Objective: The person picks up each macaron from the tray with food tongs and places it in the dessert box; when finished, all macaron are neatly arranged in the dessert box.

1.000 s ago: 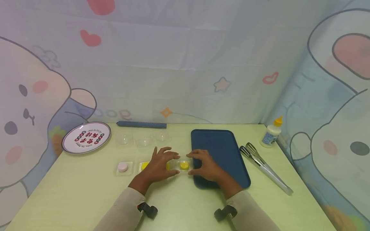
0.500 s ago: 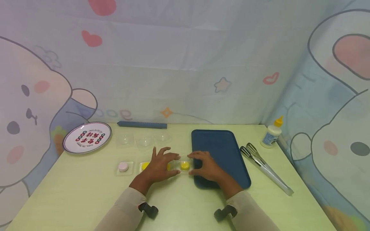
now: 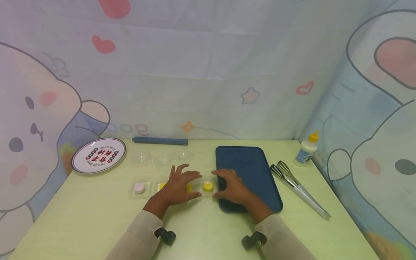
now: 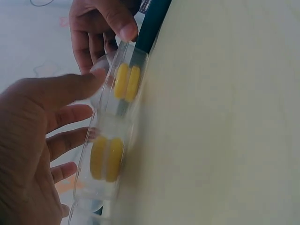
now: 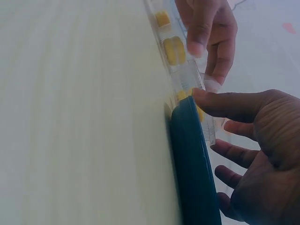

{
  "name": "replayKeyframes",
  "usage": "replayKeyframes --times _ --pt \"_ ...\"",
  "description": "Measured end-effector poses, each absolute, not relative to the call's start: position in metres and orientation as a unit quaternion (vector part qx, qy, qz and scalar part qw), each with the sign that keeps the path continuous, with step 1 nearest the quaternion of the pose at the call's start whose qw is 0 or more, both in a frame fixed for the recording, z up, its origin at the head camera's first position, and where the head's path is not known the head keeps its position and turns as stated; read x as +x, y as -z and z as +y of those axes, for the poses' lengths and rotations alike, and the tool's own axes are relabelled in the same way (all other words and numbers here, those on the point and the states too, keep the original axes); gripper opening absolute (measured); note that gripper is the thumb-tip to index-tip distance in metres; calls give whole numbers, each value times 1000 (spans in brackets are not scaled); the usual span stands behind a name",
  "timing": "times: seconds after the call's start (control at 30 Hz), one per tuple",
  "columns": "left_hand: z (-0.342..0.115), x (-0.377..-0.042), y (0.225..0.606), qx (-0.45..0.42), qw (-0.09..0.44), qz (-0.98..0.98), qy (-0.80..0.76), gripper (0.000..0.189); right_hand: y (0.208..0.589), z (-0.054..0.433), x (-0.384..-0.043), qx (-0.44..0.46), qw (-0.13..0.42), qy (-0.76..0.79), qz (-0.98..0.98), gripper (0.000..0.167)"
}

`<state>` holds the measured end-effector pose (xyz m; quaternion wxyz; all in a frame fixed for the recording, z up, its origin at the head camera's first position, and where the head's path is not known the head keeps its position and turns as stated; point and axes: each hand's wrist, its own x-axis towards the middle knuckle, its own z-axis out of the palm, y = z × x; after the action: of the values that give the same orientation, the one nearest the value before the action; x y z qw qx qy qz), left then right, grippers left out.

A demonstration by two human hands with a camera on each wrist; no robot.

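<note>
A yellow macaron (image 3: 208, 186) sits in a clear plastic box (image 4: 143, 56) between my two hands. My left hand (image 3: 179, 186) grips the box's left side, thumb at the near edge and fingers at the far edge. Opposite it, my right hand (image 3: 232, 186) grips the right side in the same way, its wrist over the blue tray (image 3: 243, 162). More yellow macarons (image 4: 97, 159) lie in clear boxes to the left, partly hidden by my left hand. Farther left, a pink macaron (image 3: 139, 187) rests on a clear base (image 3: 147, 191).
Several clear domed lids (image 3: 141, 157) stand at the back, before a blue-grey bar (image 3: 160, 141). A printed plate (image 3: 84, 159) is at the back left. Metal tongs (image 3: 302, 193) and a yellow-capped bottle (image 3: 305, 151) are on the right.
Both hands stay around the same box with almost no movement. The view has shifted very slightly; nothing else on the table has moved.
</note>
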<state>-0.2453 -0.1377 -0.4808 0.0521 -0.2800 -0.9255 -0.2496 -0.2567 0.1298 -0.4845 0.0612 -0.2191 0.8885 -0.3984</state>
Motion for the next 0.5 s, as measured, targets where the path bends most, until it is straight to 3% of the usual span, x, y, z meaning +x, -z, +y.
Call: replayKeyframes --times 0.5 --pt "-174 -257 471 -228 51 -940 250 59 475 124 -266 -251 96 371 889 84"
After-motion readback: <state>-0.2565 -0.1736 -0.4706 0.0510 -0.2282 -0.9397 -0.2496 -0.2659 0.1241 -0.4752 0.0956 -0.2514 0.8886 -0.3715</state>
